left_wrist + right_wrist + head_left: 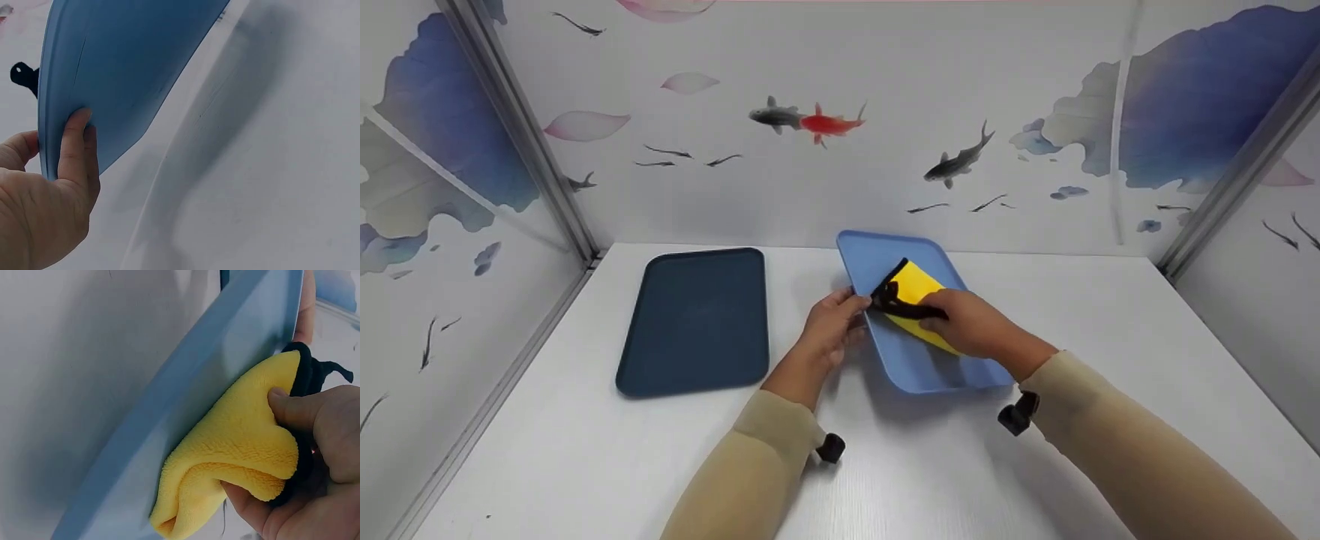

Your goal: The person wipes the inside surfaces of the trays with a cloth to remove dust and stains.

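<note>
So the left hand (831,322) has the light blue tray (881,259) pinched by its left long edge, thumb on the rim side and fingers (72,152) pressed up against the underside. The tray's tilted, that left edge raised off the white surface (547,457), with a soft shadow below it. Can't tell if the far right edge is touching down.

Right hand (971,326) is gripping a yellow cloth (919,283) with black trim, thumb on 1 side and fingers curled in behind the bunched-up fabric. The cloth is up against the tray's inner face, folded over on itself, and its black-trimmed end reaches the left rim, right by the left thumb.

Off to the left there's a 2nd tray, a dark blue one (697,322), lying flat on the surface, well apart from the light blue tray. Both arms are in tan sleeves (1117,431), with a small black device (1018,414) at each wrist. The back wall (825,195) has fish and petals printed on it, including 1 red fish (832,124).
</note>
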`<state>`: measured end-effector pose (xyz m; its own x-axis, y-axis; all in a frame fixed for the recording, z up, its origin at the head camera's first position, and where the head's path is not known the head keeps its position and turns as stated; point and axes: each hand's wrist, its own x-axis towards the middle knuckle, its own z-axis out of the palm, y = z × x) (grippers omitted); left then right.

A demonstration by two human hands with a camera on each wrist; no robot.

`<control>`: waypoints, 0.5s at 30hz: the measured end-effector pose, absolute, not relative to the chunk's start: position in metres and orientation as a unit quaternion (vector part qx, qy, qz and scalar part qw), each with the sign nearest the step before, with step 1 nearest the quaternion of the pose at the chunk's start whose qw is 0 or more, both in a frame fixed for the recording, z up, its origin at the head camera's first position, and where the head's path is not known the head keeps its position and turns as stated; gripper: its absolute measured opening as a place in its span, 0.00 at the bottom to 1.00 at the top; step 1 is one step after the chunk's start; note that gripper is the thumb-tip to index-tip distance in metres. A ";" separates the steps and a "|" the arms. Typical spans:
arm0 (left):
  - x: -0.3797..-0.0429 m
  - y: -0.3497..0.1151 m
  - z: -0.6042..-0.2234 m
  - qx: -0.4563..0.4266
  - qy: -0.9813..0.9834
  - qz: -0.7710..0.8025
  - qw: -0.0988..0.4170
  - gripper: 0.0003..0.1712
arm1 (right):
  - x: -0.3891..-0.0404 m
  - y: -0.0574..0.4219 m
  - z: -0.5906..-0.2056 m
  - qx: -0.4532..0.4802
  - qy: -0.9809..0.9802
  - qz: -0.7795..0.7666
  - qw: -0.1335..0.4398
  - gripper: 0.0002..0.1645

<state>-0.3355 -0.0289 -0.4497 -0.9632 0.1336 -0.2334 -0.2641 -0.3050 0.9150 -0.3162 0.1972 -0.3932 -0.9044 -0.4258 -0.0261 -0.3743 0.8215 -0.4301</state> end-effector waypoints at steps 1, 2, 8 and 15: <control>-0.335 -0.029 -0.449 -0.055 0.575 0.807 0.125 0.27 | -0.320 0.198 -0.392 -0.203 0.954 -0.212 0.061 0.17; -0.335 -0.028 -0.448 -0.052 0.575 0.807 0.126 0.27 | -0.323 0.198 -0.392 -0.195 0.955 -0.213 0.063 0.17; -0.333 -0.024 -0.446 -0.031 0.568 0.813 0.126 0.27 | -0.342 0.202 -0.386 -0.142 0.960 -0.230 0.072 0.16; -0.328 -0.018 -0.445 -0.039 0.576 0.806 0.132 0.27 | -0.354 0.199 -0.383 -0.102 0.962 -0.241 0.079 0.18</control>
<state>-0.3284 -0.0177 -0.4450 -0.9620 0.1684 -0.2148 -0.2579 -0.3026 0.9176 -0.3540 0.1988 -0.3827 -0.9670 -0.2334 -0.1022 -0.1577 0.8632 -0.4796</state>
